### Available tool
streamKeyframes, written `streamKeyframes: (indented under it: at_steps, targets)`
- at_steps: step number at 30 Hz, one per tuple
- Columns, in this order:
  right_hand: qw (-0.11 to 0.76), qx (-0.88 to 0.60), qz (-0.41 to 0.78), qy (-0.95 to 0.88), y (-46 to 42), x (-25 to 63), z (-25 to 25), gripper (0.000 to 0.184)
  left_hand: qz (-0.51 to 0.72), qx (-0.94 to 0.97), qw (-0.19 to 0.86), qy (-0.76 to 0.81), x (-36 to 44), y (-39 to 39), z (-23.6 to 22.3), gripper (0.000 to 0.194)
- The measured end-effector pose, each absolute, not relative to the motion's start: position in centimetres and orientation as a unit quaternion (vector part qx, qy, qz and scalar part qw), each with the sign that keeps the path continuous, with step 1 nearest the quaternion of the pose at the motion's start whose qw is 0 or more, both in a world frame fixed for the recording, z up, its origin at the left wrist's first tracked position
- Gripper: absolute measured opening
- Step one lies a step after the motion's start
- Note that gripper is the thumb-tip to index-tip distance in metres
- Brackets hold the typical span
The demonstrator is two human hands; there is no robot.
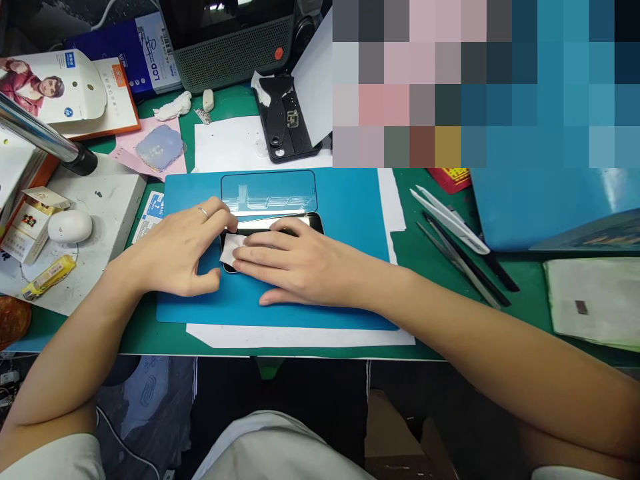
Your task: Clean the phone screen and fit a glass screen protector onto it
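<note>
A smartphone (pixel 317 223) lies flat on a blue mat (pixel 350 200), its screen mostly hidden under my right hand (pixel 300 263). That hand presses a small folded white wipe (pixel 231 248) against the left end of the screen, with the fingers laid over it. My left hand (pixel 187 247) is at the same end. Its curled fingertips touch the phone's upper left corner, while the thumb points out apart from the fingers and grips nothing. Just beyond the phone, a clear screen protector (pixel 270 192) with a dark border lies flat on the mat.
Tweezers (pixel 460 263) and a white pen-like tool (pixel 450 220) lie on the right, near a white packet (pixel 595 303). A black phone case (pixel 283 120) and a speaker-like device (pixel 235 57) are behind. A white box (pixel 110 200) holds an earbud case (pixel 70 227) and a yellow lighter (pixel 49 277).
</note>
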State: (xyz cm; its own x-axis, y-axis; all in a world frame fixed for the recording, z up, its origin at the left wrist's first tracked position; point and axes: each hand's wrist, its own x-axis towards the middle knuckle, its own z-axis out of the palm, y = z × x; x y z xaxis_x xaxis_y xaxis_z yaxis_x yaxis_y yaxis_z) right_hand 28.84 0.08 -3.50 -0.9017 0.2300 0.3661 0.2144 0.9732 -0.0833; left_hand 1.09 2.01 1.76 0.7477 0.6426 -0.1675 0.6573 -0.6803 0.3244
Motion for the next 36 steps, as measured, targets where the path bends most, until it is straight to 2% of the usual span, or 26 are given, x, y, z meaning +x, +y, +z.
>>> streamKeyframes:
  at_steps: [4, 9, 15, 19, 24, 29, 36]
  targets:
    - [0.204, -0.135, 0.006, -0.97, 0.8, 29.8, -2.8, 0.037, -0.022, 0.916, 0.183, 0.356, 1.1, 2.0, 1.6, 0.052]
    - [0.217, -0.147, 0.009, -0.965, 1.6, 30.5, -2.5, 0.032, -0.021, 0.916, 0.17, 0.364, 1.2, 1.7, 1.1, 0.074]
    - [0.204, -0.135, 0.042, -0.969, 1.3, 30.6, -2.6, 0.041, -0.03, 0.911, 0.145, 0.385, 1.4, 1.5, 0.7, 0.076]
    - [0.21, -0.16, 0.034, -0.964, 1.8, 31.6, -2.5, 0.025, -0.024, 0.906, 0.124, 0.404, 2.0, 1.3, 0.6, 0.082]
    - [0.235, -0.183, 0.034, -0.954, 2.7, 33.0, -2.2, 0.029, -0.051, 0.893, 0.112, 0.432, 2.9, 1.1, 0.7, 0.078]
    - [0.256, -0.196, 0.06, -0.945, 3.1, 33.9, -2.6, 0.024, -0.058, 0.891, 0.11, 0.436, 3.1, 1.1, 1.1, 0.077]
    - [0.25, -0.227, 0.064, -0.939, 3.4, 34.7, -2.7, 0.025, -0.059, 0.898, 0.095, 0.425, 2.4, 1.2, 1.2, 0.073]
